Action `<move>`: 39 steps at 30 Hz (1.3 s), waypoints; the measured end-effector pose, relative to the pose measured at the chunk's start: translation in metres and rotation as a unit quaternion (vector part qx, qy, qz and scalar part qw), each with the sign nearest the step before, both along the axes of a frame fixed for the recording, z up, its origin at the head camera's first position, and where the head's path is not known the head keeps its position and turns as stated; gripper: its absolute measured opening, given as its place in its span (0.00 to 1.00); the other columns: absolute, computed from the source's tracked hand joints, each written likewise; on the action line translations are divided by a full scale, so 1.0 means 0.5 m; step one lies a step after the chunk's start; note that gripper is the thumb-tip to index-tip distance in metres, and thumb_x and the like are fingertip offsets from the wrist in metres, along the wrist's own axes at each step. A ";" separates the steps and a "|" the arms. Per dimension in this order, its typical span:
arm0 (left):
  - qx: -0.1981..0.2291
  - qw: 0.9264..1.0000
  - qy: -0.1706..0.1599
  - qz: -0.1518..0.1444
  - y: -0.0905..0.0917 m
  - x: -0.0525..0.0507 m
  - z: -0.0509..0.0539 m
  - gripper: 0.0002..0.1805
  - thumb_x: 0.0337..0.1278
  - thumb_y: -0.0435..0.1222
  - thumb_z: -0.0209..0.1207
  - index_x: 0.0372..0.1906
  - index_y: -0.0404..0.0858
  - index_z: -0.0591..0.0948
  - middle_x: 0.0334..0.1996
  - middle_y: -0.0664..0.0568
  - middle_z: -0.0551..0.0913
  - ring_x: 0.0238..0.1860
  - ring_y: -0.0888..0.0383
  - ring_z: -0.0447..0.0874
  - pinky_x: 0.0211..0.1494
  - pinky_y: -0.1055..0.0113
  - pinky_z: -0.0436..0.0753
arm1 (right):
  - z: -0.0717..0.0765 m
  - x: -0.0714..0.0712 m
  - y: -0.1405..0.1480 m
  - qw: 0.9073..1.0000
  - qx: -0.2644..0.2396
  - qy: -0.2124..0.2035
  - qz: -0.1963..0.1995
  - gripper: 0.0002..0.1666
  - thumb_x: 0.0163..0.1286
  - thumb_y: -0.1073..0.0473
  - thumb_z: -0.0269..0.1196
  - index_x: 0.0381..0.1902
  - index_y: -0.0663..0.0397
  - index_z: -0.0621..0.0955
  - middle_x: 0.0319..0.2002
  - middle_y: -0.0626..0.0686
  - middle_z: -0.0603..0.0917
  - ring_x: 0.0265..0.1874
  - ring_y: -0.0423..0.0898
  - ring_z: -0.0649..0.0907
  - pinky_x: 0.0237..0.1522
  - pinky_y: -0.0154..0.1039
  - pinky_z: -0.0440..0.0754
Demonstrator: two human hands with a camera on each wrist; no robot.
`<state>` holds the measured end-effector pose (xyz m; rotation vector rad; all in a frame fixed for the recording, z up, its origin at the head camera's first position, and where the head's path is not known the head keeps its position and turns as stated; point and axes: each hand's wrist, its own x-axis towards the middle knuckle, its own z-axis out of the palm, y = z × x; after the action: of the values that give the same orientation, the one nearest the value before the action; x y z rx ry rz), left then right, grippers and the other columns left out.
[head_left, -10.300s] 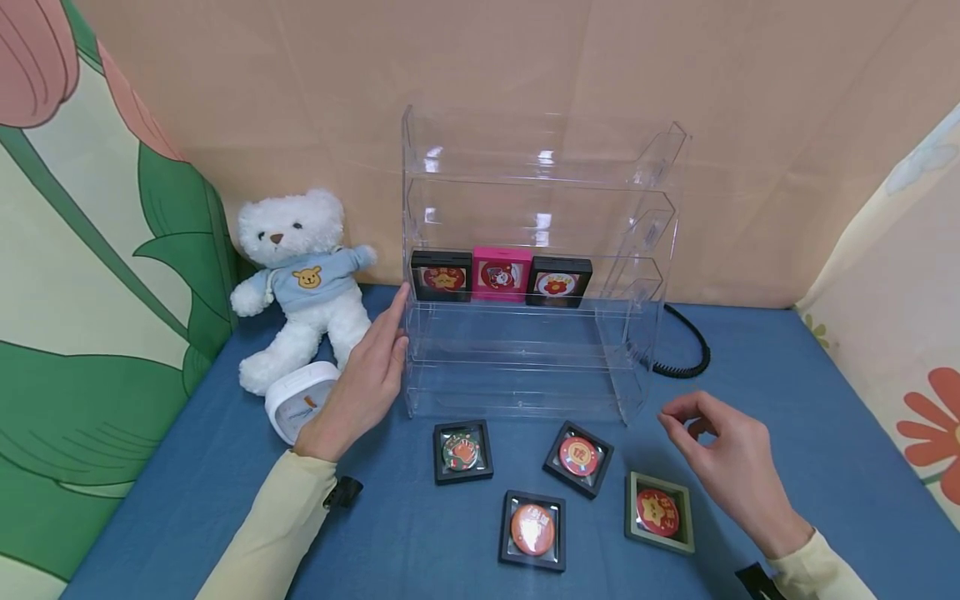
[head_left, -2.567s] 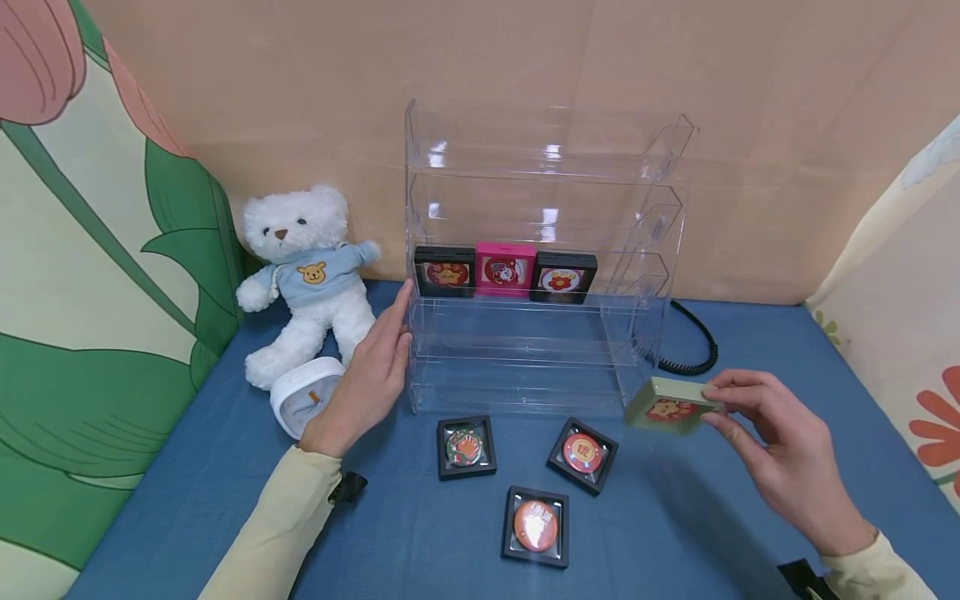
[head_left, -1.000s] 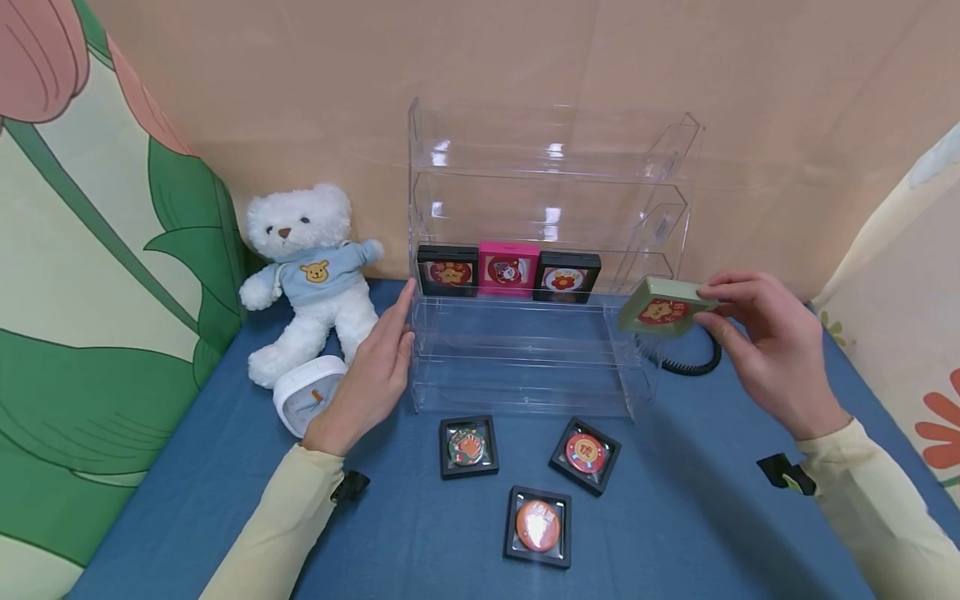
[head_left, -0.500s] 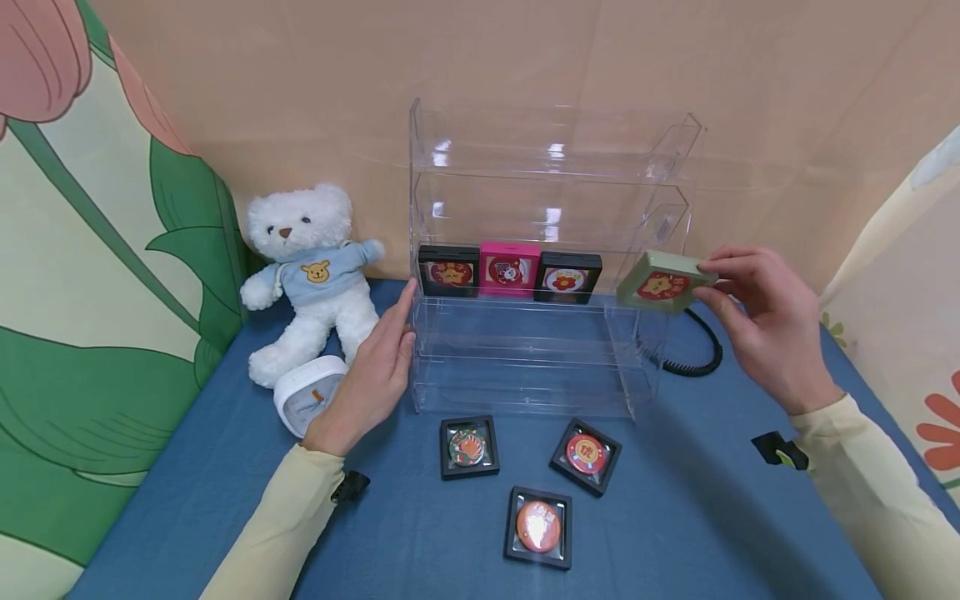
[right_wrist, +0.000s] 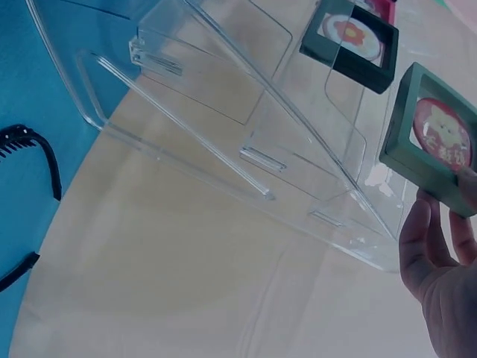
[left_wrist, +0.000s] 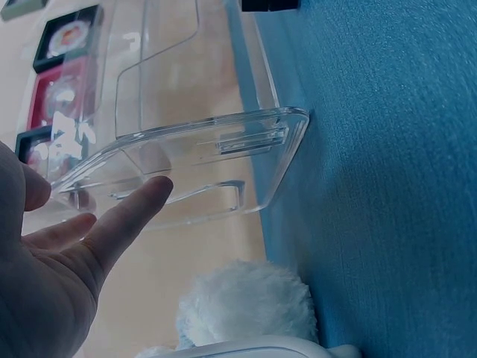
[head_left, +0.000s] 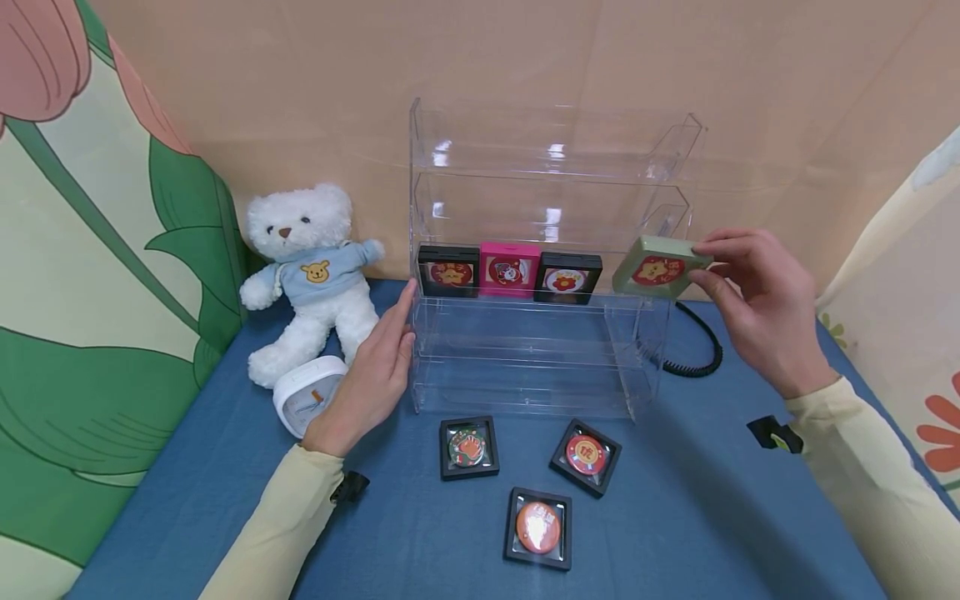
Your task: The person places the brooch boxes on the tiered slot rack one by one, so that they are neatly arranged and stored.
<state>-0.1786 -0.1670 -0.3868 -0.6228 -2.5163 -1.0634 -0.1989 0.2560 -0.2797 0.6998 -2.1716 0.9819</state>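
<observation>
A pale green square display case (head_left: pixel 655 267) with a red bear badge is pinched at its right edge by my right hand (head_left: pixel 768 308), between thumb and fingers. It is held tilted at the right end of the clear acrylic rack (head_left: pixel 517 387), level with a shelf that bears two black cases (head_left: pixel 567 278) and a pink case (head_left: pixel 508 270). In the right wrist view the green case (right_wrist: pixel 432 138) is apart from the nearest black case (right_wrist: pixel 350 41). My left hand (head_left: pixel 363 379) lies with straight fingers against the rack's left side; the left wrist view shows the fingers (left_wrist: pixel 130 224) at the clear side panel.
Three black cases with round badges lie on the blue cloth before the rack: a green-and-red one (head_left: pixel 468 448), a red one (head_left: pixel 585 457) and an orange one (head_left: pixel 537 528). A white teddy bear (head_left: pixel 311 275) and white clock (head_left: pixel 306 398) stand left. A black coil (head_left: pixel 697 362) lies right.
My right hand has picked the green case up from the cloth and raised it to the shelf's right end, moving slightly left lately. My left hand stays at the rack's side.
</observation>
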 end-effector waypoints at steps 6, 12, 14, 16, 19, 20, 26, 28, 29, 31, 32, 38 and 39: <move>-0.002 1.000 0.002 -0.001 -0.001 0.000 0.000 0.38 0.80 0.30 0.44 0.83 0.53 0.43 0.77 0.44 0.59 0.72 0.46 0.64 0.70 0.45 0.69 | 0.010 -0.007 -0.008 1.000 0.006 0.009 -0.011 0.25 0.57 0.84 0.67 0.53 0.70 0.81 0.54 0.60 0.81 0.49 0.39 0.81 0.50 0.25 0.79; -0.003 1.000 0.005 -0.004 -0.001 -0.001 0.001 0.38 0.80 0.31 0.43 0.83 0.54 0.42 0.76 0.41 0.60 0.72 0.47 0.65 0.70 0.46 0.70 | 0.012 -0.017 -0.013 1.000 0.006 0.019 -0.018 0.24 0.58 0.84 0.67 0.52 0.70 0.82 0.53 0.60 0.81 0.47 0.39 0.81 0.49 0.24 0.79; -0.003 1.000 0.005 -0.005 -0.001 -0.001 0.000 0.38 0.80 0.30 0.43 0.83 0.54 0.42 0.76 0.41 0.61 0.72 0.47 0.64 0.70 0.47 0.70 | 0.013 -0.020 -0.015 1.000 0.009 0.023 -0.018 0.23 0.58 0.83 0.67 0.52 0.70 0.82 0.53 0.60 0.81 0.47 0.40 0.81 0.49 0.24 0.79; -0.002 1.000 0.006 -0.006 -0.001 -0.001 -0.001 0.39 0.80 0.30 0.44 0.83 0.54 0.42 0.76 0.40 0.61 0.73 0.47 0.64 0.70 0.47 0.70 | 0.014 -0.023 -0.017 0.999 0.009 0.028 -0.016 0.22 0.59 0.83 0.67 0.52 0.70 0.82 0.53 0.59 0.81 0.47 0.40 0.81 0.49 0.24 0.79; 0.000 1.000 0.004 -0.006 -0.001 -0.001 -0.001 0.38 0.80 0.30 0.44 0.83 0.54 0.42 0.76 0.41 0.60 0.72 0.47 0.64 0.69 0.47 0.70 | 0.016 -0.028 -0.020 0.999 0.011 0.032 -0.016 0.22 0.59 0.82 0.67 0.52 0.69 0.82 0.53 0.58 0.81 0.47 0.41 0.81 0.49 0.24 0.79; 0.000 1.000 0.004 -0.006 -0.001 -0.001 -0.002 0.38 0.80 0.30 0.43 0.83 0.54 0.42 0.76 0.41 0.60 0.72 0.47 0.65 0.69 0.47 0.70 | 0.017 -0.030 -0.021 0.999 0.007 0.032 -0.016 0.23 0.59 0.82 0.67 0.52 0.68 0.82 0.53 0.57 0.82 0.47 0.41 0.81 0.48 0.24 0.79; 0.001 1.000 0.000 -0.005 -0.001 0.000 -0.003 0.38 0.80 0.31 0.43 0.83 0.54 0.42 0.77 0.43 0.59 0.72 0.47 0.66 0.69 0.47 0.70 | 0.017 -0.038 -0.022 0.999 0.017 0.033 -0.020 0.22 0.59 0.82 0.67 0.51 0.69 0.83 0.53 0.59 0.81 0.48 0.38 0.79 0.48 0.23 0.78; 0.001 1.000 -0.003 -0.003 -0.001 0.000 -0.003 0.38 0.80 0.31 0.43 0.83 0.55 0.42 0.78 0.44 0.58 0.72 0.47 0.65 0.70 0.47 0.69 | 0.016 -0.040 -0.022 0.999 0.020 0.034 -0.020 0.22 0.59 0.82 0.67 0.51 0.69 0.83 0.53 0.59 0.81 0.48 0.38 0.79 0.48 0.23 0.78; 0.001 1.000 -0.004 -0.003 -0.001 0.000 -0.003 0.38 0.80 0.30 0.44 0.83 0.55 0.42 0.78 0.44 0.58 0.72 0.47 0.64 0.70 0.47 0.69 | 0.016 -0.041 -0.022 0.999 0.021 0.033 -0.020 0.21 0.59 0.82 0.68 0.51 0.68 0.83 0.53 0.59 0.82 0.48 0.37 0.79 0.48 0.23 0.78; 0.000 1.000 -0.005 -0.001 -0.001 0.000 -0.002 0.39 0.80 0.30 0.44 0.83 0.54 0.42 0.77 0.43 0.58 0.72 0.47 0.65 0.70 0.47 0.69 | 0.015 -0.043 -0.022 0.999 0.024 0.033 -0.020 0.21 0.59 0.81 0.68 0.51 0.68 0.83 0.53 0.59 0.82 0.48 0.37 0.79 0.48 0.23 0.77; 0.000 1.000 -0.005 -0.001 -0.001 0.000 -0.002 0.38 0.80 0.30 0.44 0.83 0.54 0.42 0.77 0.43 0.58 0.72 0.46 0.65 0.70 0.47 0.69 | 0.014 -0.044 -0.023 0.999 0.026 0.033 -0.021 0.21 0.60 0.81 0.68 0.52 0.67 0.83 0.53 0.58 0.82 0.48 0.37 0.79 0.48 0.23 0.77; -0.001 1.000 -0.005 0.000 -0.001 0.000 -0.001 0.38 0.80 0.31 0.43 0.83 0.55 0.42 0.76 0.41 0.60 0.71 0.46 0.66 0.70 0.46 0.69 | 0.012 -0.045 -0.025 0.998 0.037 0.030 -0.028 0.21 0.61 0.79 0.68 0.52 0.65 0.84 0.52 0.57 0.83 0.47 0.37 0.78 0.46 0.23 0.76; -0.001 1.000 -0.005 0.000 -0.002 0.000 -0.001 0.38 0.80 0.31 0.43 0.83 0.54 0.42 0.76 0.40 0.60 0.72 0.46 0.65 0.70 0.46 0.69 | 0.012 -0.045 -0.025 0.998 0.038 0.029 -0.029 0.21 0.61 0.79 0.68 0.52 0.65 0.84 0.52 0.57 0.83 0.47 0.37 0.78 0.46 0.23 0.76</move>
<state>-0.1786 -0.1678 -0.3872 -0.6201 -2.5259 -1.0666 -0.2212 0.2434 -0.2738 0.6887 -2.1740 0.8436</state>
